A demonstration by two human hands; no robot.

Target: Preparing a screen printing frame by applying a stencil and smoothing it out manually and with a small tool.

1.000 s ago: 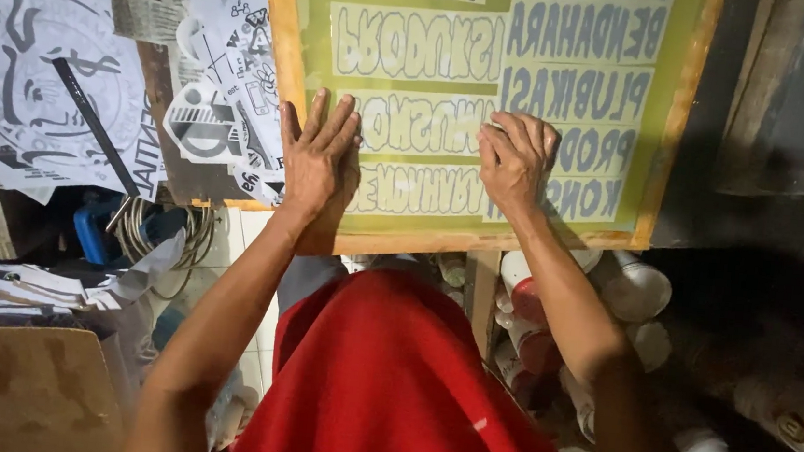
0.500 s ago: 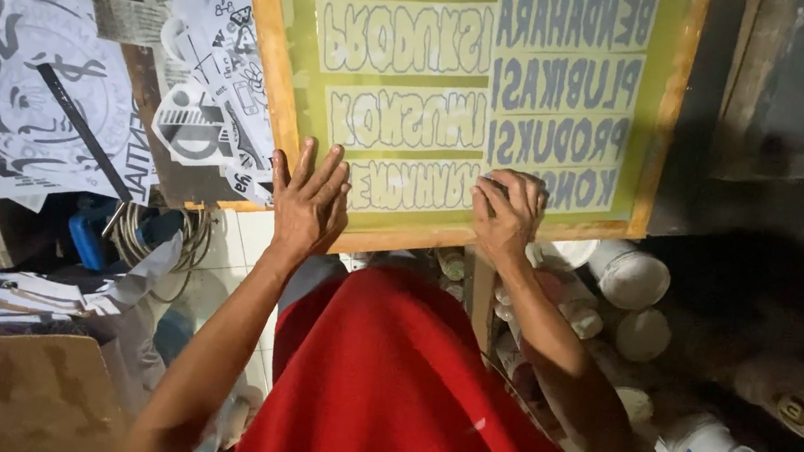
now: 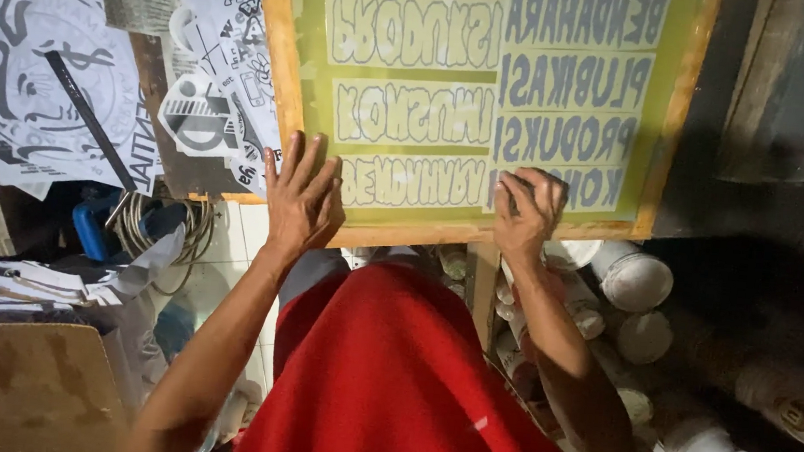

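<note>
The wooden-framed printing screen [image 3: 475,106] (green mesh with pale block lettering) stands in front of the person. The left hand [image 3: 302,203] lies flat on its lower left corner, fingers spread and released; the right hand [image 3: 527,213] presses its lower edge with fingers curled, grasping nothing visible. Below, white plastic tubs [image 3: 630,275] lie stacked on their sides, contents hidden.

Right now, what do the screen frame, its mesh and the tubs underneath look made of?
Frame: looks like bare wood, orange-tan, matt, grain faintly visible. Mesh: seems a fine fabric with a yellow-green coating, lettering areas paler; the left hand lies flat on it, the right hand presses with curled fingers. Tubs: probably white plastic, smooth, slightly glossy.
</note>
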